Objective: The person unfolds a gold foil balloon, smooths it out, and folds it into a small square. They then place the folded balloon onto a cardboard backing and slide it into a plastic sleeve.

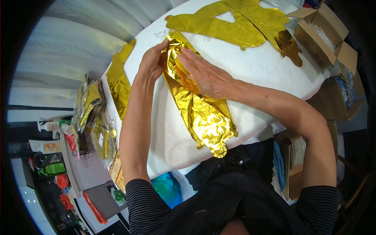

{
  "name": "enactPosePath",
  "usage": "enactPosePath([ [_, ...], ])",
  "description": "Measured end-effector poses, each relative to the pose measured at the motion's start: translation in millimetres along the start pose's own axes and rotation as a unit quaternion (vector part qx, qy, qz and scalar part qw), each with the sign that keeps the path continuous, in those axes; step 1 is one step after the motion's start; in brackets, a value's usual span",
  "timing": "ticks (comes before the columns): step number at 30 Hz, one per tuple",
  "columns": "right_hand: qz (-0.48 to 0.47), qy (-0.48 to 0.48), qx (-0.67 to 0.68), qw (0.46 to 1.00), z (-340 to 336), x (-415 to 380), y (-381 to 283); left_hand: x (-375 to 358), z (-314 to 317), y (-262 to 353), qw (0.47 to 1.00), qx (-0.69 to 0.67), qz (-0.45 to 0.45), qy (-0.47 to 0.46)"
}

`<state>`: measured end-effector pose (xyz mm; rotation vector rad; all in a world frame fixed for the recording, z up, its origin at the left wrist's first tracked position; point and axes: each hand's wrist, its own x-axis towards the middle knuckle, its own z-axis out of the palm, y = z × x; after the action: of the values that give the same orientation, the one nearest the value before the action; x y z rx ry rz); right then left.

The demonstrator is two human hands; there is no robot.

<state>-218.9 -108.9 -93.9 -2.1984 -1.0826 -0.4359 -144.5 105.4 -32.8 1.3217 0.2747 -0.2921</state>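
Gold foil balloon [203,113], lengthwise toward wearer

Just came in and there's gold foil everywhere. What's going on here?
A person is working a crinkled gold foil balloon lying deflated on a white padded table. The left hand pinches its far end while the right hand presses flat on top. More flat gold balloons lie farther back, beside an open cardboard box.
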Motion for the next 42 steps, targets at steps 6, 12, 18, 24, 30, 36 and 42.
enactPosePath([
  [6,-0.010,-0.008,0.012,1.000,1,-1,-2,-1,-6,4,0.988,0.134,0.074,0.004],
  [12,-0.007,0.018,-0.016,1.000,4,0,2,16,-7,0,0.995,0.067,0.068,0.025],
  [18,-0.004,0.016,-0.016,1.000,5,-1,2,7,3,5,0.987,0.103,0.108,0.051],
  [24,0.005,-0.001,0.006,1.000,2,0,0,15,-2,-2,0.999,0.018,0.030,0.032],
  [30,0.004,0.001,0.006,1.000,1,0,2,-5,2,-14,0.989,0.095,0.107,0.046],
  [36,0.000,-0.004,0.019,1.000,1,0,0,-15,6,-24,0.969,0.209,0.114,0.059],
  [42,-0.003,-0.001,0.017,1.000,0,0,2,-27,17,-16,0.920,0.338,0.181,0.079],
])
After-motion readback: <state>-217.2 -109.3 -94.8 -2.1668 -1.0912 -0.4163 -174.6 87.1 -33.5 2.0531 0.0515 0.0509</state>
